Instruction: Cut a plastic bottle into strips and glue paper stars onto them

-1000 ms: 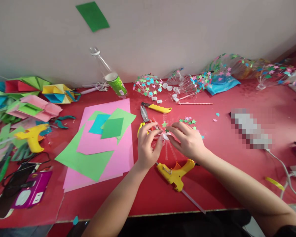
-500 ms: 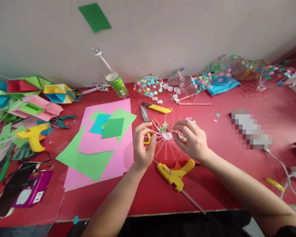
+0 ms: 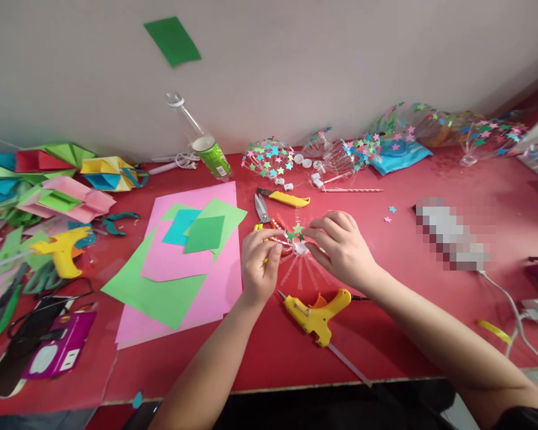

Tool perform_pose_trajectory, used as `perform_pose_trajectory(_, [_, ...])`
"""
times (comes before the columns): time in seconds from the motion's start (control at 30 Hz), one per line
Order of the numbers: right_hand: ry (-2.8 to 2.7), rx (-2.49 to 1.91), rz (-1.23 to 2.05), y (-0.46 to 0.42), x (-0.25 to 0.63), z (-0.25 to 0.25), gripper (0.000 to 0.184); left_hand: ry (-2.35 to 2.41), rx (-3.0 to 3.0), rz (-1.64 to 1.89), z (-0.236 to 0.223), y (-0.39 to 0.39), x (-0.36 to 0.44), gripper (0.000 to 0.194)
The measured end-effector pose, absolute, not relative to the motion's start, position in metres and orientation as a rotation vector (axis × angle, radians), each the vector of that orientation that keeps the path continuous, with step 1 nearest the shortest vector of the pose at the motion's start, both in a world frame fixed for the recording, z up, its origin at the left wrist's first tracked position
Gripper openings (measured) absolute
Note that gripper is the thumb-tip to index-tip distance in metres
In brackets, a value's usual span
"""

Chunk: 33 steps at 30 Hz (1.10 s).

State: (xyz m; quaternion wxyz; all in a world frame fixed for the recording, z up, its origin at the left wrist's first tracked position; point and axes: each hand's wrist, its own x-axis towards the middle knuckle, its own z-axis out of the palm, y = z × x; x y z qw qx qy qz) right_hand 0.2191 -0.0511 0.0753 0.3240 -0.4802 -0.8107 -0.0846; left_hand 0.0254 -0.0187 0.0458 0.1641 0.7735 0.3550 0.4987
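Between my hands lies a clear plastic bottle piece cut into thin strips (image 3: 312,276), spread out around a white round centre (image 3: 300,248). Green paper stars (image 3: 297,229) sit on it near the middle. At its left side my left hand (image 3: 260,263) is closed in a pinch; whatever its fingertips hold is too small to make out. My right hand (image 3: 343,248) reaches in from the right, thumb and fingers drawn close by the white centre, and its fingertip contents cannot be made out. Below both hands rests a yellow glue gun (image 3: 316,316) with a glue stick protruding.
Red-handled shears (image 3: 262,209) and a yellow box cutter (image 3: 289,198) lie just beyond my hands. Coloured paper sheets (image 3: 161,298) are stacked left. Star-covered plastic pieces (image 3: 269,158) and a clear bottle (image 3: 213,156) line the wall. A second glue gun (image 3: 63,254) lies far left.
My right hand has shifted left, closer to the white centre, and now covers the stars that showed behind it. My left hand has stayed pinched at the left side. The view has shifted slightly.
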Motion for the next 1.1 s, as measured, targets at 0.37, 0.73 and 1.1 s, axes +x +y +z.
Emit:
perform_pose_trajectory(0.37, [-2.137, -1.384, -0.318, -0.052, 0.212, 0.059, 0.013, 1.063, 2.386, 1.19, 0.038, -0.018, 0.032, 0.039])
perform_pose_trajectory(0.73, [-2.026, -1.47, -0.256, -0.051, 0.204, 0.051, 0.014, 1.062, 2.204, 1.192, 0.032, -0.021, 0.037, 0.022])
perform_pose_trajectory(1.1, [-1.945, -1.535, -0.092, -0.051, 0.2, 0.048, 0.012, 1.068, 2.081, 1.234, 0.033, -0.026, 0.042, 0.019])
